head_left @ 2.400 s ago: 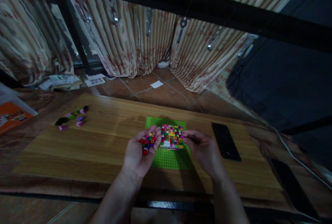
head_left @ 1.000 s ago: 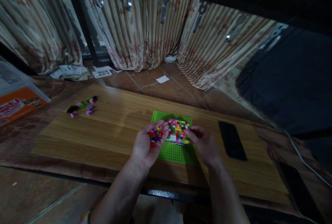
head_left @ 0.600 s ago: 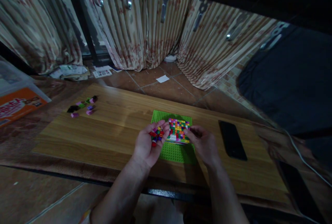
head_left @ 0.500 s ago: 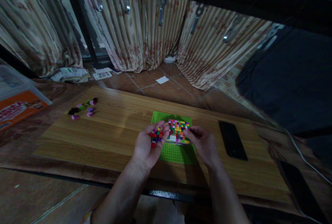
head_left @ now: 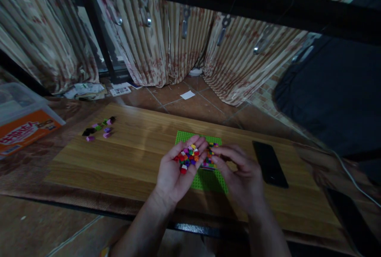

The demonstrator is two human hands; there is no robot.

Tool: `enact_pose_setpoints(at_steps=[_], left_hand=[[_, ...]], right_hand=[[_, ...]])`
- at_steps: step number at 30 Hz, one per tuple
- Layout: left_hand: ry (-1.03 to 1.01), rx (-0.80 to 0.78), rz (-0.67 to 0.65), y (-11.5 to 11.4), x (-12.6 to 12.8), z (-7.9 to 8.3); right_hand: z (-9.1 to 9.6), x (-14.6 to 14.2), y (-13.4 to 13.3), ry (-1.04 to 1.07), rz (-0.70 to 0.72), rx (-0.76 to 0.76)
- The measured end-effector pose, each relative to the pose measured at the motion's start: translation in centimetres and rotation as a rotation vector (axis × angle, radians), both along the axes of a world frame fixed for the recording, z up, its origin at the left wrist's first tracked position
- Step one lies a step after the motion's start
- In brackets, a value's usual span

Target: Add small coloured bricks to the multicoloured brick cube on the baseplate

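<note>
My left hand (head_left: pixel 175 173) is turned palm up and cupped, holding a loose heap of small toy bricks (head_left: pixel 188 159) in red, white, yellow, purple and orange. Just right of it, my right hand (head_left: pixel 242 171) has its thumb and index finger curved towards the heap, the tips slightly apart; no brick shows clearly between them. Behind and below both hands is a multicoloured brick build (head_left: pixel 212 163), mostly covered by the left fingers. It sits on a green studded baseplate (head_left: pixel 205 181).
A wooden board (head_left: pixel 127 161) forms the work surface. Several loose pink, green, purple and black bricks (head_left: pixel 98 127) lie at its far left. A black phone (head_left: pixel 270 163) lies on the right. A clear tub with an orange label (head_left: pixel 28 130) stands at the left edge.
My left hand has moved right and now covers much of the brick build. My right hand has come off the build's right side, its thumb and finger now nearer the heap.
</note>
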State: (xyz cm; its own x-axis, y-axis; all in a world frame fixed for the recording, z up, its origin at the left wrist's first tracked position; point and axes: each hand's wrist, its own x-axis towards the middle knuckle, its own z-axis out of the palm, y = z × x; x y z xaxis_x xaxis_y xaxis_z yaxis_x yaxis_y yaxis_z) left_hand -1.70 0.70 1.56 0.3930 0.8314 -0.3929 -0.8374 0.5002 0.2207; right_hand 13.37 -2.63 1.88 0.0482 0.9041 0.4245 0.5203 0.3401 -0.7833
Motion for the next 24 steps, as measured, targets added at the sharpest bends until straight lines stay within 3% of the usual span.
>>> enact_pose_setpoints(at_steps=[3, 8, 19, 24], left_hand=[[-0.018, 0.002, -0.034, -0.17, 0.2, -0.01], [-0.032, -0.03, -0.044, -0.28, 0.48, 0.12], [-0.063, -0.047, -0.047, -0.24, 0.67, 0.07], [-0.078, -0.062, -0.055, -0.22, 0.64, 0.21]], right_hand=[[0.19, -0.9, -0.17, -0.15, 0.082, -0.024], [-0.42, -0.96, 0.11, -0.266, 0.093, -0.041], [-0.27, -0.7, -0.03, -0.252, 0.203, -0.058], [-0.49, -1.22, 0.0, -0.186, 0.148, -0.048]])
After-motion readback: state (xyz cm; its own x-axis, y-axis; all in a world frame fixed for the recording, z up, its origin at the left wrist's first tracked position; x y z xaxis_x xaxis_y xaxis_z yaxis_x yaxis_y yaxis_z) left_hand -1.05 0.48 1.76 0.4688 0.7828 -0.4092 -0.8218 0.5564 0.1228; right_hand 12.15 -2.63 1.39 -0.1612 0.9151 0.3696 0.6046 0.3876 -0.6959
